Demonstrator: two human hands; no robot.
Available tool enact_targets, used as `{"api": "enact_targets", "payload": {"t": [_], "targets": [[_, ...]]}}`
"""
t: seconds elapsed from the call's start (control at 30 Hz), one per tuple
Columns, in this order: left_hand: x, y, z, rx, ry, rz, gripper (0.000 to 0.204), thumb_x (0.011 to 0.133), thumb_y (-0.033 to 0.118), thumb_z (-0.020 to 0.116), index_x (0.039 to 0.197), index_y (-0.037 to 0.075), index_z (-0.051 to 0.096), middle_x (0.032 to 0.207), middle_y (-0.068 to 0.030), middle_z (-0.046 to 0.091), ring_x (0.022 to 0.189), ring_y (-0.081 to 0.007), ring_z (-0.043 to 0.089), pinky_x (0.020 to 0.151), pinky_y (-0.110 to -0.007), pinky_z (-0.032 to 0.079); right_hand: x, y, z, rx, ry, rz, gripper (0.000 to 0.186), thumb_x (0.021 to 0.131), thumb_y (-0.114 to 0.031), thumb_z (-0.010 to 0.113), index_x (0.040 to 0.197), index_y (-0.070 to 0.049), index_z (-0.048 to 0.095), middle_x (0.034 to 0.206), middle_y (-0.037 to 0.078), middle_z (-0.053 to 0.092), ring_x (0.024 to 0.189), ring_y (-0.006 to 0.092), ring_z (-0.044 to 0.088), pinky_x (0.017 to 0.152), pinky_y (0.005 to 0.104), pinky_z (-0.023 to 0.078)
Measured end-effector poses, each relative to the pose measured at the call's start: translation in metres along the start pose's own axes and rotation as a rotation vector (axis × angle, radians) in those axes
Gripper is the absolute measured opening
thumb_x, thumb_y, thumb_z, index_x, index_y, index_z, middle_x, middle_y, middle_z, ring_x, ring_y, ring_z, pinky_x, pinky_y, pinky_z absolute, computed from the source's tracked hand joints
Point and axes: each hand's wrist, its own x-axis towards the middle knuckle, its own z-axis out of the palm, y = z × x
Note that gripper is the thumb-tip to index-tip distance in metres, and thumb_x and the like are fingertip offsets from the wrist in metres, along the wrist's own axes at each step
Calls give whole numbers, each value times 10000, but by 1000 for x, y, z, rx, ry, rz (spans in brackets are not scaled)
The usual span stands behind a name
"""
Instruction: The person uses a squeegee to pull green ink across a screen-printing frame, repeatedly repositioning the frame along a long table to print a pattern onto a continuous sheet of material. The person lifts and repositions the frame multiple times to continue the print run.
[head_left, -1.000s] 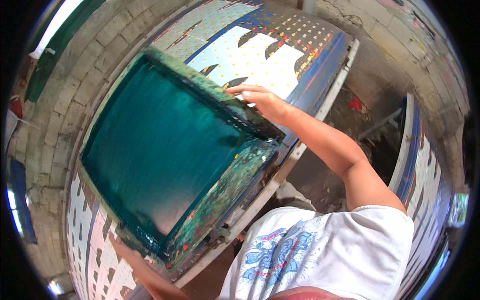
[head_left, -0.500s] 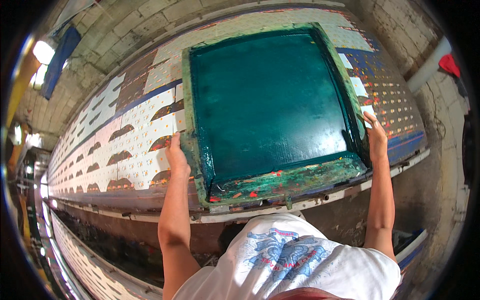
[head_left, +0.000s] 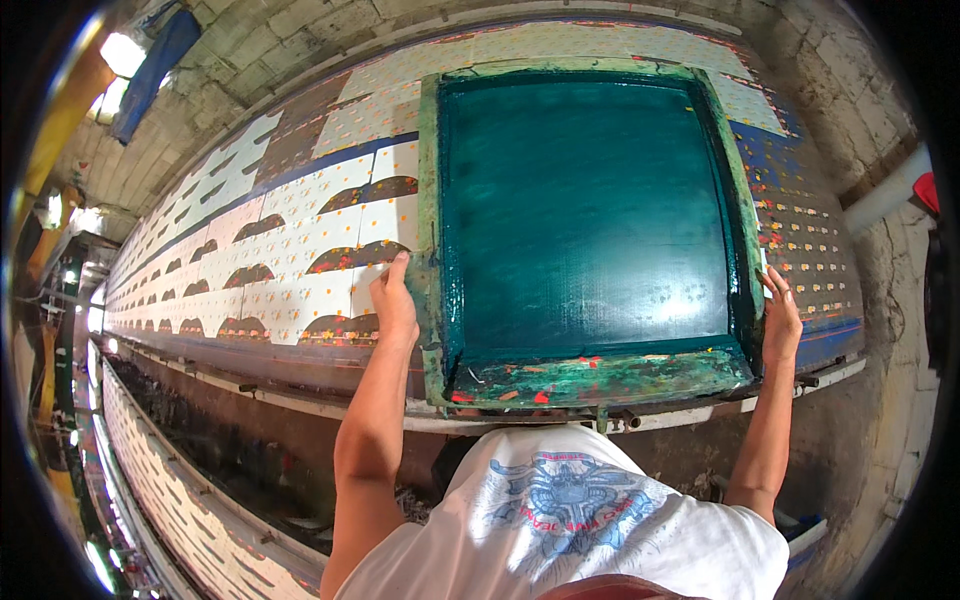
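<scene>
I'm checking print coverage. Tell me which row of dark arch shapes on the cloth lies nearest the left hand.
The nearest row of dark arches, running along the table's near edge just left of the left hand. The other arch rows lie farther up the printed cloth.

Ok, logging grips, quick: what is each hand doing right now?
Left hand: closed on the left side of the green screen frame.
Right hand: fingers extended, gripping the frame's right side.
</scene>
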Motion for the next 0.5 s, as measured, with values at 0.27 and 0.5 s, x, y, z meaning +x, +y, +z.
{"api": "enact_targets", "payload": {"t": [0.27,0.5], "targets": [[-22,12,27,104,4,77,456,1031,340,736,1078,-112,765,1069,-110,747,1031,-177,619,973,-350,462,7,1,-20,16,14,29,771,1073,-609,509,1627,-74,557,1657,176,545,1628,323,355,1349,539,96],[-23,6,30,195,-20,132,431,1032,362,743,991,-67,754,964,-55,702,935,-163,570,878,-358,458,11,-3,-35,-125,-81,37,623,1079,-413,629,1612,-92,583,1645,180,548,1528,322,482,1304,502,260]]}}
